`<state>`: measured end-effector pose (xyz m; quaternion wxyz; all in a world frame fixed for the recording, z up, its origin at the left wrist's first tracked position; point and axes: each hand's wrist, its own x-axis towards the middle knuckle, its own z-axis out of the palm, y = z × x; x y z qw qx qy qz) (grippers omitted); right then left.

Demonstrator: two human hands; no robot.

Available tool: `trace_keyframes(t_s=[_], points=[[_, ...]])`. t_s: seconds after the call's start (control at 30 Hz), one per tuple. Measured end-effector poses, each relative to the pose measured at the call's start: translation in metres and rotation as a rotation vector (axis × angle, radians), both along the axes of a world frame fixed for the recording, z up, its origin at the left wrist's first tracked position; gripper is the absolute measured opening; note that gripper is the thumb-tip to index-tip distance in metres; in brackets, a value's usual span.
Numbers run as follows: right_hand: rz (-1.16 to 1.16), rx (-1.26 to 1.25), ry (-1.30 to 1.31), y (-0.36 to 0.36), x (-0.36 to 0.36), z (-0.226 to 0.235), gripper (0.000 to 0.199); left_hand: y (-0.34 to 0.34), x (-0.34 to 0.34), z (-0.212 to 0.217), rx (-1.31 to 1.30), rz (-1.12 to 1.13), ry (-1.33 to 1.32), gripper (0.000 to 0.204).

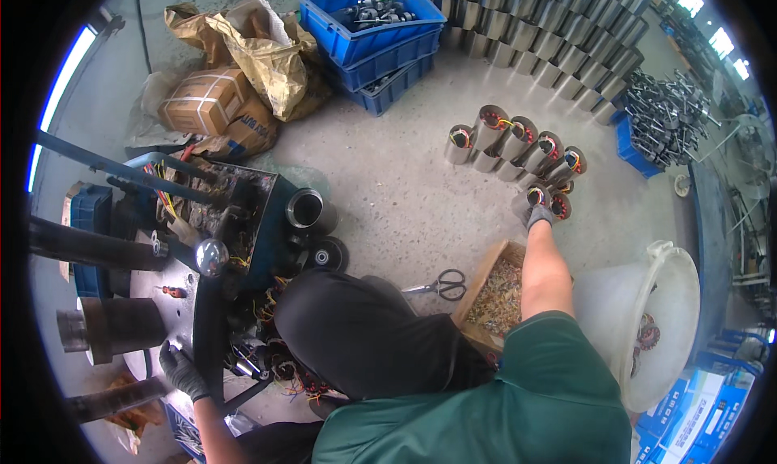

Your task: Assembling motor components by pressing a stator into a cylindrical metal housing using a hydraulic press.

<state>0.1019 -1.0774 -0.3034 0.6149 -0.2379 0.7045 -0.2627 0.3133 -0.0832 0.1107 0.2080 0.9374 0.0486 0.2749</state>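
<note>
My right hand (541, 214), in a dark grey glove, reaches far forward and grips the near side of a steel motor cylinder (529, 200). Red windings and coloured wires show inside its rim; my fingertips are partly hidden. Similar wired cylinders (516, 142) stand in a cluster just beyond it on the floor. On the left, my gloved left hand (184, 372) rests with fingers extended on the metal plate (174, 306) of a machine, holding nothing that I can see. A dark thick cylinder (125, 328) lies close to that hand, and a small red-handled tool (173, 291) is on the plate.
Scissors (445, 286) and a wooden box of scraps (477, 298) lie near my legs. A white barrel (655, 302) stands right. Blue crates (380, 95), stacked bare cylinders (550, 35) and a crate of metal shafts (639, 152) are farther off. An open cylinder (324, 219) stands beside the machine.
</note>
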Motion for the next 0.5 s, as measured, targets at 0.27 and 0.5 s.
trace_keyframes(t_s=[0.27, 0.5], points=[[0.043, -0.187, -0.183, 0.024, -0.025, 0.024, 0.029, -0.024, -0.004, -0.013, -0.030, 0.015, -0.037, 0.027], [0.165, 0.176, -0.375, -0.053, -0.067, -0.037, 0.046, -0.082, -0.006, 0.011, 0.166, 0.039, -0.019, 0.028]])
